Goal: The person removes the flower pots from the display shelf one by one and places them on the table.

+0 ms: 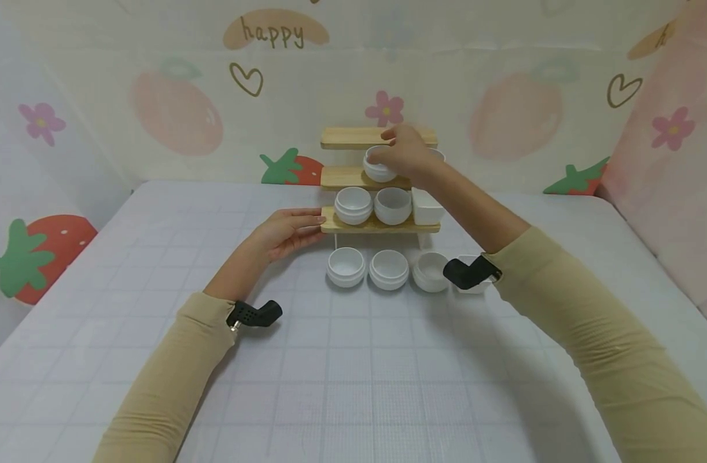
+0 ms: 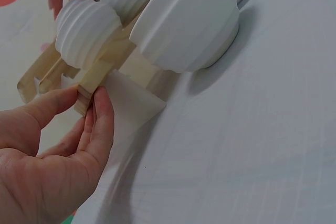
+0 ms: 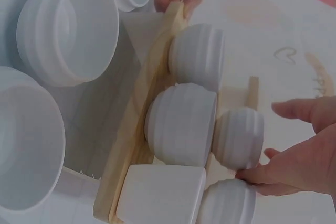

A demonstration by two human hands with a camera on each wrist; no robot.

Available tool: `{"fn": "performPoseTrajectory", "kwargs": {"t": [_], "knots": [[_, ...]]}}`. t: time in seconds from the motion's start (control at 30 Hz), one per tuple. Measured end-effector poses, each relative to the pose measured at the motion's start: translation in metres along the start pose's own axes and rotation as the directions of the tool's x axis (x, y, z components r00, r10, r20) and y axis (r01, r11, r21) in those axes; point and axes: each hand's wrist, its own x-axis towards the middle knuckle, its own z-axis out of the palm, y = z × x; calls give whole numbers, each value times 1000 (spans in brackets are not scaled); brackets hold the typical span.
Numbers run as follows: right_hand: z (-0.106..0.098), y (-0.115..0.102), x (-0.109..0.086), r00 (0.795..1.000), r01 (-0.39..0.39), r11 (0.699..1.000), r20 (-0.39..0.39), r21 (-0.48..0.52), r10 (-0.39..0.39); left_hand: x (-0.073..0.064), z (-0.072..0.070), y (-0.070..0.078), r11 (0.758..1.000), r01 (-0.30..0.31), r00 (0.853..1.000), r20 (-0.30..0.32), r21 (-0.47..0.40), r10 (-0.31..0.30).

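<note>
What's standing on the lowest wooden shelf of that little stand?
On the lowest shelf stand two round white bowls and one square white dish. The part of it directly beneath them is covered, so I can't see that.

And the right wrist (image 1: 437,179) hides most of a bowl (image 1: 439,155) at the middle shelf's (image 1: 342,176) right edge; the surface's (image 1: 365,386) near edge, cut off!

Your head view looks forward and down on the shelf (image 1: 382,227), shared close-up by wrist views from either side.
</note>
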Motion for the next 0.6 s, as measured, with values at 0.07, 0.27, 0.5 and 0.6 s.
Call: {"fn": "performPoseTrajectory", "kwargs": {"t": [0.07, 0.27, 0.5, 0.6], "knots": [[2, 0, 0, 1000, 0, 1000, 3, 13, 0, 0, 0, 0, 1000, -1, 1000, -2, 0, 1], [8, 4, 2, 1000, 4, 999, 27, 42, -5, 0, -1, -1, 1000, -9, 1000, 8, -1, 9], [14, 10, 3, 999, 27, 998, 32, 49, -28, -1, 1, -1, 1000, -16, 1000, 20, -2, 16], [15, 11, 3, 999, 18, 999, 27, 49, -19, -2, 1, -1, 1000, -16, 1000, 22, -5, 16]]}}
